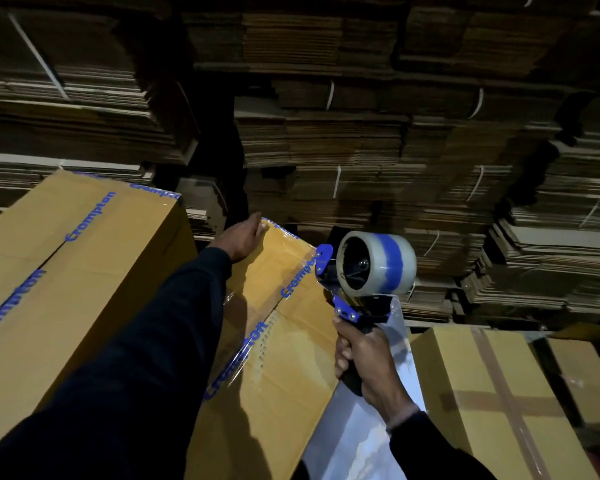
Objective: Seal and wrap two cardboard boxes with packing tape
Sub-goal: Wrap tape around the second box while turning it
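Note:
A tall brown cardboard box point(284, 368) with blue-lettered tape along its seam stands in front of me. My left hand point(245, 237) lies flat, fingers straight, on its far top corner. My right hand point(364, 358) grips the handle of a blue tape dispenser point(374, 268) loaded with a clear roll with a blue band. It is held up beside the box's right edge. A clear strip of tape point(361, 431) runs from the dispenser down along the box's right side. A second, larger box point(70, 271) with the same blue-lettered tape stands at the left, against the first.
Stacks of flattened cardboard point(361, 150) tied with white straps fill the whole background. A taped brown box point(492, 396) sits low at the right, with another box point(586, 375) beyond it. The room is dim.

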